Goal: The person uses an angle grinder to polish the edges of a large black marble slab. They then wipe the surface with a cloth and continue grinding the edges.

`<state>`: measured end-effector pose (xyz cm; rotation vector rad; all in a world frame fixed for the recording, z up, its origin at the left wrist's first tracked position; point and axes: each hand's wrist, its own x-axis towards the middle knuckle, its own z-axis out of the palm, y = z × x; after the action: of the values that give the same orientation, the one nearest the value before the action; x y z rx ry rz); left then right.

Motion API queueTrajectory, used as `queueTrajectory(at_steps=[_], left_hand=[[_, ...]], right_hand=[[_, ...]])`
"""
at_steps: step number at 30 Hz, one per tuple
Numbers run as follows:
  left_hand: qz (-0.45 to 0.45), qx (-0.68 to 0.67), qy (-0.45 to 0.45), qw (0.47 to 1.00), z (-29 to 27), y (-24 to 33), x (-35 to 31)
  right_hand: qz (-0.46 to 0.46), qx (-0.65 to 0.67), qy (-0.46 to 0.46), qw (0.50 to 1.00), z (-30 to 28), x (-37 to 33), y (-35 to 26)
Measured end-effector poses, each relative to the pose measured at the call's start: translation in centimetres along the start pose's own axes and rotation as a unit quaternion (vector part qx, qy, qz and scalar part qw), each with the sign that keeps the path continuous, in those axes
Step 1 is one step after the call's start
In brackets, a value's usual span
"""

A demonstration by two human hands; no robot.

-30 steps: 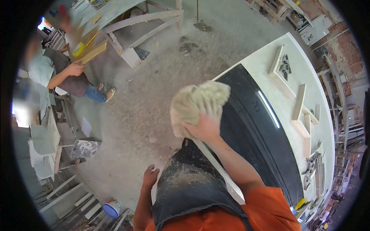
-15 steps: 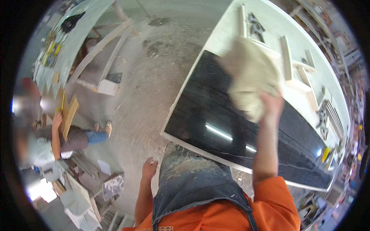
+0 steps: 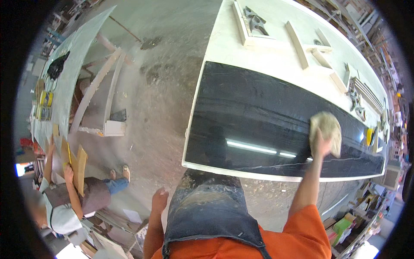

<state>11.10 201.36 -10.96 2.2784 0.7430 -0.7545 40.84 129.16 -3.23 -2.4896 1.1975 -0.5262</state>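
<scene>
On the white tabletop (image 3: 276,56), the black slab (image 3: 258,112) probably called for long, overlapping strokes with even pressure; it looked glossy, with reflected lights (image 3: 252,147) and a pale streak (image 3: 258,167) along its near side. A crumpled beige cloth (image 3: 330,123) was over its right half, gripped by the right hand (image 3: 322,144); the left hand (image 3: 160,200) hung aside, its closure unclear.

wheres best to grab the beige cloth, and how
Probably by the near part of the beige cloth, palm down, from the person's side, where the right hand is. It looks soft and bunched, so a broad handful seems surer than a pinch, and the black slab beneath likely blocks a grip from below.
</scene>
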Motion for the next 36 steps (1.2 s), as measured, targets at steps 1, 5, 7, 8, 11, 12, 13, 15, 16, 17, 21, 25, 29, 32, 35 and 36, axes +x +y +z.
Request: queueTrajectory(at_steps=[1, 5, 7, 8, 11, 12, 13, 15, 16, 17, 21, 25, 29, 32, 35, 36], left_hand=[[0.011, 0.021, 0.009, 1.000, 0.2, -1.7, -0.5], [0.045, -0.033, -0.014, 0.998, 1.6, -8.1, -1.1], [-0.032, -0.121, -0.022, 0.992, 1.2, -5.6, -1.9], [-0.005, -0.126, 0.001, 0.992, 0.4, -3.5, -2.4], [0.007, -0.186, 0.088, 0.979, -2.1, -1.4, -3.7], [-0.025, -0.234, 0.100, 0.967, -1.2, -3.0, -3.9], [-0.056, -0.278, 0.107, 0.953, -0.7, -4.1, -4.6], [-0.044, -0.257, 0.082, 0.962, -1.5, -4.4, -5.5], [-0.027, -0.223, 0.080, 0.971, -2.0, -4.6, -5.8], [-0.002, -0.189, 0.077, 0.979, -2.1, -5.1, -5.4], [-0.047, -0.390, 0.065, 0.917, -4.2, -9.2, 1.6], [0.174, -0.112, 0.211, 0.955, -14.4, 8.7, 3.7], [0.367, -0.261, 0.154, 0.879, -16.5, 30.2, 4.3], [0.450, -0.151, 0.144, 0.868, -11.2, 42.8, 5.6], [0.429, 0.008, 0.191, 0.883, -5.0, 48.6, 10.0], [0.439, 0.048, 0.212, 0.872, -3.6, 48.6, 13.6]], right_hand=[[-0.077, 0.005, -0.074, 0.994, 0.7, -2.6, -5.8], [-0.370, 0.034, -0.183, 0.910, 9.6, -20.6, -28.7], [-0.476, -0.004, -0.399, 0.783, 7.7, -31.8, -37.8], [-0.474, 0.042, -0.526, 0.705, 9.2, -36.3, -39.5], [-0.491, 0.268, -0.585, 0.587, 9.0, -51.3, -39.1], [-0.393, 0.325, -0.687, 0.517, 5.2, -53.7, -39.0], [-0.350, 0.382, -0.722, 0.458, 2.6, -54.4, -39.1], [-0.305, 0.460, -0.737, 0.391, -1.6, -53.6, -39.1], [-0.315, 0.482, -0.723, 0.381, -3.7, -52.3, -39.6], [-0.330, 0.502, -0.706, 0.376, -5.3, -50.5, -39.9], [-0.434, 0.466, -0.519, 0.569, -8.1, -41.9, -39.8], [-0.452, 0.380, -0.351, 0.727, -7.3, -32.5, -36.0], [-0.404, 0.359, -0.257, 0.801, -4.9, -26.3, -31.5], [-0.453, 0.214, -0.227, 0.835, -3.0, -22.7, -27.4], [-0.478, 0.160, -0.247, 0.827, -1.8, -21.3, -24.0], [-0.503, 0.138, -0.226, 0.822, -0.2, -20.9, -23.4]])
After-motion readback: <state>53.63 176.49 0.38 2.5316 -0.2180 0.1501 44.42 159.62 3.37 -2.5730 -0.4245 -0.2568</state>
